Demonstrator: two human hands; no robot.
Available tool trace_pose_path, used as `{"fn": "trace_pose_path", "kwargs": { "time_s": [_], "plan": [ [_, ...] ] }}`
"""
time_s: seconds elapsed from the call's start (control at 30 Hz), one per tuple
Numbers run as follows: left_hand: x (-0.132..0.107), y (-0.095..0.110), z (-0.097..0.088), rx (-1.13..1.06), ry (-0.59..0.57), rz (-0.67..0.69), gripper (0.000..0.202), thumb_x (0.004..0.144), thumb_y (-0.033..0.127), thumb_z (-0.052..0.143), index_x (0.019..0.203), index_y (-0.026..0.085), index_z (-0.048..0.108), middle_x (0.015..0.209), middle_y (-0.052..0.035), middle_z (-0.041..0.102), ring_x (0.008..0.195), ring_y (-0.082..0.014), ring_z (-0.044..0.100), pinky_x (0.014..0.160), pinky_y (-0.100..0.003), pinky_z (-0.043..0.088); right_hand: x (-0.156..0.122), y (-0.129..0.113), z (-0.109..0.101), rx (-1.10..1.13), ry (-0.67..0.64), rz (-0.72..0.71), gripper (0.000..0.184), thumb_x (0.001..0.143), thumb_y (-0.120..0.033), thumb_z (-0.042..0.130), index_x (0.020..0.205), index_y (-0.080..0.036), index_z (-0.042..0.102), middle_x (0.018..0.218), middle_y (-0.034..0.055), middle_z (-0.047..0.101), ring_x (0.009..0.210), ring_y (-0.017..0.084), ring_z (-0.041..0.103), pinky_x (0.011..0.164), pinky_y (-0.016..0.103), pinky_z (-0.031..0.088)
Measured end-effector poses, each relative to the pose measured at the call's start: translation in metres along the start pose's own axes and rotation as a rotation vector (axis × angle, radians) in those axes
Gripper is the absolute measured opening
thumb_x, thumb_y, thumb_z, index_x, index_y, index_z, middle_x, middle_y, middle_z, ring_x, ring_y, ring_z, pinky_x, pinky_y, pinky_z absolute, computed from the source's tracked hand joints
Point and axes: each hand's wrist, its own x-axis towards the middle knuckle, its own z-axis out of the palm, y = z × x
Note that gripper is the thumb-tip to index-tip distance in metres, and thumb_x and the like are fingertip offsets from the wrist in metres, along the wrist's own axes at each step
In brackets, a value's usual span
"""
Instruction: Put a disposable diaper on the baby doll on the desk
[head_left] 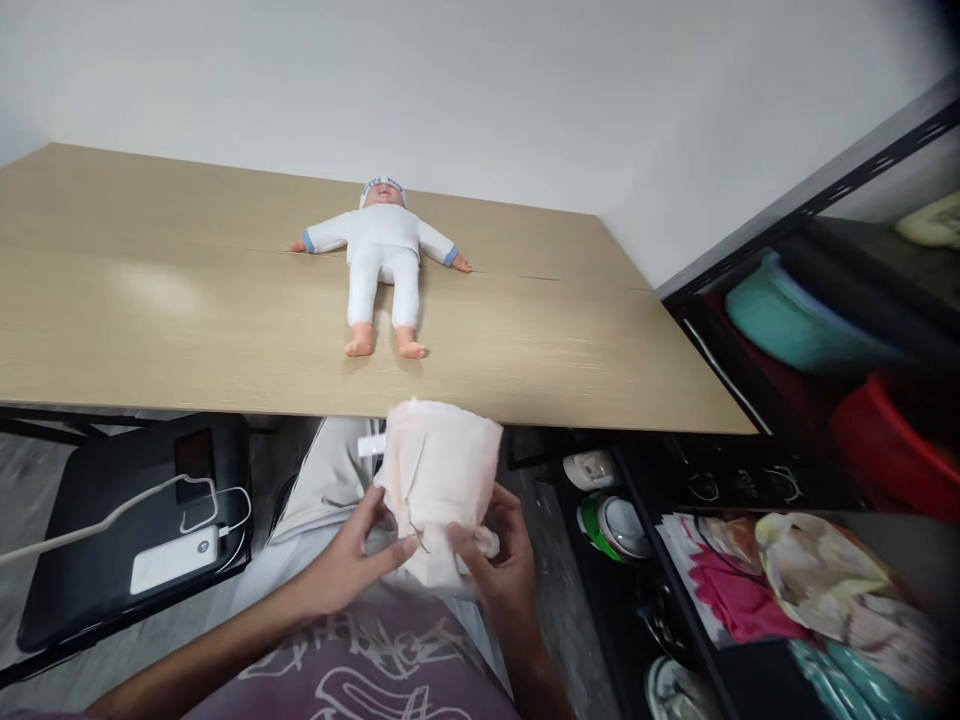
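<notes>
A bundle of pale pink-white cloth (446, 465), with a white label at its left edge and a thin string down its front, is held above my lap. My left hand (358, 560) pinches its lower left side with the thumb in front. At the lower right, my right hand (506, 550) grips the cloth, its thumb pressed on the front and the fingers partly hidden behind. Beyond the cloth, a baby doll (384, 245) lies face up on the table (187, 330), arms spread, in a white outfit with blue cuffs and a lettered cap. Neither hand touches the doll.
To the left, a black seat (82, 520) carries a white power bank (175, 560) with a cable and a dark phone-like device (194, 465). A shelf rack on the right holds a teal basin (802, 315), a red basin (892, 435), and folded cloths (750, 590).
</notes>
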Motion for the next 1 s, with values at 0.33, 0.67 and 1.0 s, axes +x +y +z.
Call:
{"fn": "trace_pose_path", "kwargs": {
  "time_s": [0.33, 0.67, 1.0],
  "plan": [
    [0.03, 0.035, -0.014, -0.14, 0.206, 0.04, 0.09, 0.077, 0.07, 0.099, 0.148, 0.024, 0.07, 0.153, -0.0162, 0.077, 0.145, -0.0426, 0.072, 0.124, -0.052, 0.059, 0.063, -0.018, 0.094, 0.009, 0.028, -0.176, 0.057, 0.091, -0.043, 0.09, 0.14, -0.03, 0.064, 0.12, 0.004, 0.068, 0.107, 0.022, 0.074, 0.093, 0.036, 0.067],
    [0.042, 0.013, -0.024, -0.158, 0.27, -0.051, 0.085, 0.07, 0.071, 0.102, 0.134, 0.024, 0.071, 0.14, -0.0137, 0.082, 0.139, -0.0404, 0.075, 0.12, -0.051, 0.06, 0.072, 0.01, 0.078, -0.299, 0.14, -0.319, 0.037, 0.102, -0.044, 0.08, 0.134, -0.03, 0.069, 0.121, 0.0061, 0.069, 0.085, 0.021, 0.064, 0.076, 0.037, 0.059],
    [0.036, 0.015, -0.024, 0.021, 0.205, -0.001, 0.091, 0.079, 0.063, 0.098, 0.153, 0.029, 0.057, 0.16, -0.0157, 0.07, 0.159, -0.038, 0.06, 0.13, -0.047, 0.051, 0.134, -0.03, 0.127, -0.942, -0.513, -0.62, 0.064, 0.115, -0.046, 0.068, 0.172, -0.021, 0.057, 0.184, 0.0164, 0.048, 0.175, 0.036, 0.037, 0.146, 0.061, 0.03]
  ]
}}
